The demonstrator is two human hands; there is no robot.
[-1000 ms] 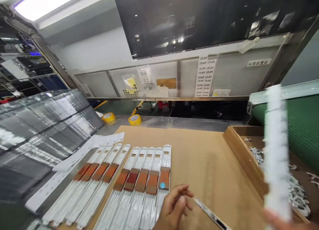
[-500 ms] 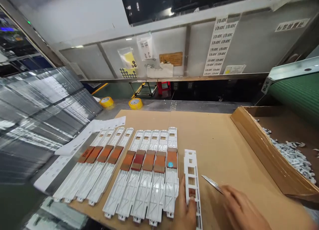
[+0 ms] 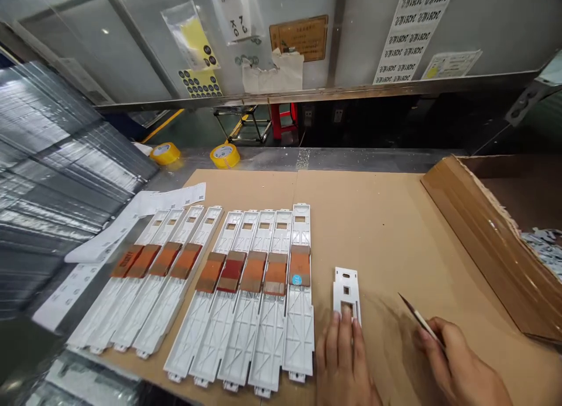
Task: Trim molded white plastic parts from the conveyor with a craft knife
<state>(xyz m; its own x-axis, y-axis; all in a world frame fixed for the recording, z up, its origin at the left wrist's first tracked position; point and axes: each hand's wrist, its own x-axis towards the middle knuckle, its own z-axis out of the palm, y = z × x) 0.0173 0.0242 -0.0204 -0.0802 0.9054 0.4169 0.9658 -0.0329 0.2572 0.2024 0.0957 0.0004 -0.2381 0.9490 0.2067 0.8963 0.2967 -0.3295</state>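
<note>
My left hand [image 3: 345, 359] lies over the lower part of a white plastic strip [image 3: 339, 283] with cut-out windows. Its fingers are stretched out flat on top; its thumb is out of sight. To the right, my right hand [image 3: 461, 359] is closed around a slim pointed knife [image 3: 417, 318], tip up and to the left, apart from the strip. Left of my hands lies a row of longer white ribbed strips [image 3: 267, 335], each crossed by a reddish-brown band [image 3: 253, 271]. One band carries a blue round sticker [image 3: 297, 280].
An open cardboard box [image 3: 474, 242] with small metal pieces [image 3: 547, 242] stands at the right. Two yellow tape rolls [image 3: 225, 156] sit at the back. Paper label sheets [image 3: 105, 236] and wrapped stacks [image 3: 65, 177] are at left. Brown cardboard [image 3: 373, 218] covers the bench.
My left hand has gone from gripping the strip's side to lying flat over it, and the strip shows a different face. The knife has turned steeper in my right hand. The view has tilted down.
</note>
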